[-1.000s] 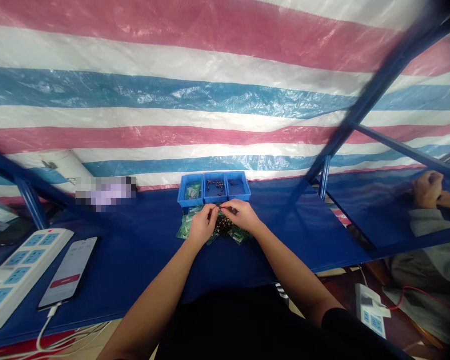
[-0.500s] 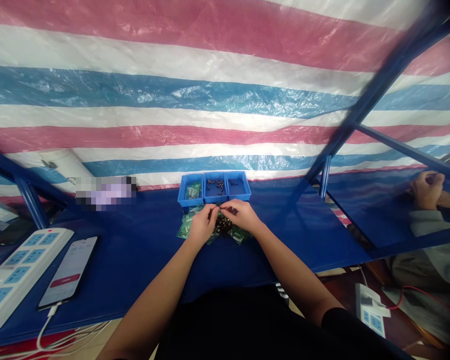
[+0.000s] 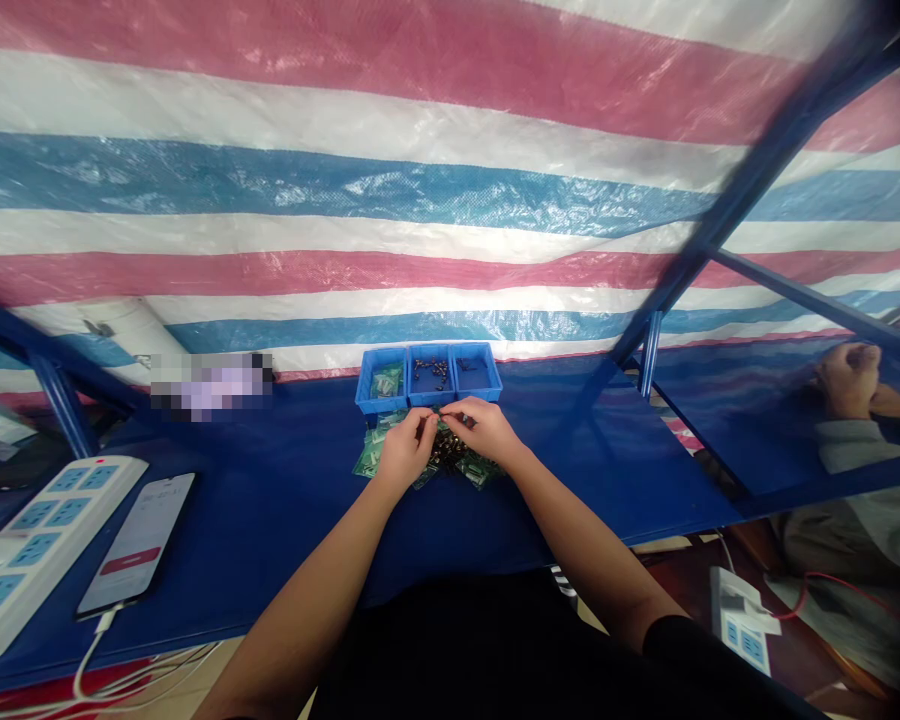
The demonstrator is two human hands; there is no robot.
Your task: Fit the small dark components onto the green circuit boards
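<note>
My left hand (image 3: 406, 447) and my right hand (image 3: 487, 428) meet fingertip to fingertip, both pinched closed over a tiny part too small to name. Beneath them lies a heap of small dark and brassy parts (image 3: 448, 455). Green circuit boards (image 3: 373, 452) are spread left of the heap, and more green pieces (image 3: 477, 469) lie to its right. Just beyond my hands stand three joined blue bins: the left bin (image 3: 381, 405) has green boards in it, the middle bin (image 3: 430, 397) small dark parts, the right bin (image 3: 480, 384) a few thin dark bits.
On the left of the blue table (image 3: 285, 520) are a white power strip (image 3: 45, 545) and a phone (image 3: 136, 545) on a charging cable. Blue metal frame bars (image 3: 649, 355) rise at the right. Beyond them another person's hands (image 3: 849, 380) are held together.
My two hands stay pinched together in nearly the same place; only the right fingers shift slightly. The other person's hands move a little to the left.
</note>
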